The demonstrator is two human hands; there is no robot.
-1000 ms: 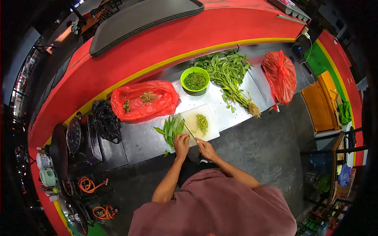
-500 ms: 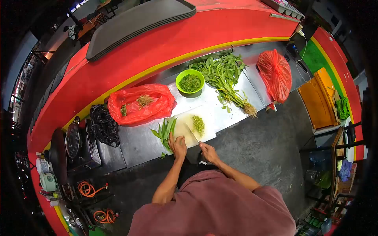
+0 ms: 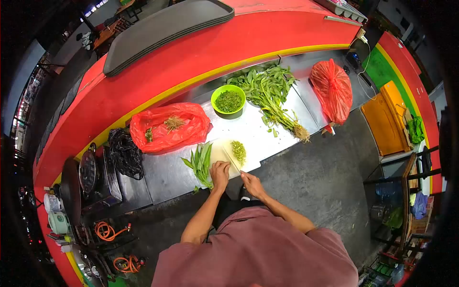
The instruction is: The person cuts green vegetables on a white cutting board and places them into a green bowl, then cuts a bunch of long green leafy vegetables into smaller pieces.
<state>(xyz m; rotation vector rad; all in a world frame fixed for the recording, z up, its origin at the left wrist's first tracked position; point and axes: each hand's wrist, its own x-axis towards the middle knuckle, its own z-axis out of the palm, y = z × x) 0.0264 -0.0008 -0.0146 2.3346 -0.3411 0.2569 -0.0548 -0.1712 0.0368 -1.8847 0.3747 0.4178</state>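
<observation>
My right hand point(image 3: 252, 184) is wrapped round the handle of a knife point(image 3: 233, 159), its blade lying over the pale cutting board point(image 3: 217, 147). A small heap of chopped green stems point(image 3: 238, 152) sits on the board, just right of the blade. Left of the blade, my left hand point(image 3: 220, 176) rests at the board with its fingers bent together. Whatever is under those fingers is hidden. Close to that hand's left side lies a bunch of long green leaves point(image 3: 202, 161), partly over the board's left edge.
Behind the board stand a lime-green bowl point(image 3: 215, 102) of chopped greens and an open red plastic bag point(image 3: 191, 136) with root ends. Rooted leafy greens point(image 3: 270, 91) lie to the right, near a tied red bag point(image 3: 331, 91). A black bag point(image 3: 125, 153) sits left.
My left hand has moved slightly right and up from the leaf bunch, closer to the knife blade. The blade's tip has shifted slightly left, away from the chopped heap.
</observation>
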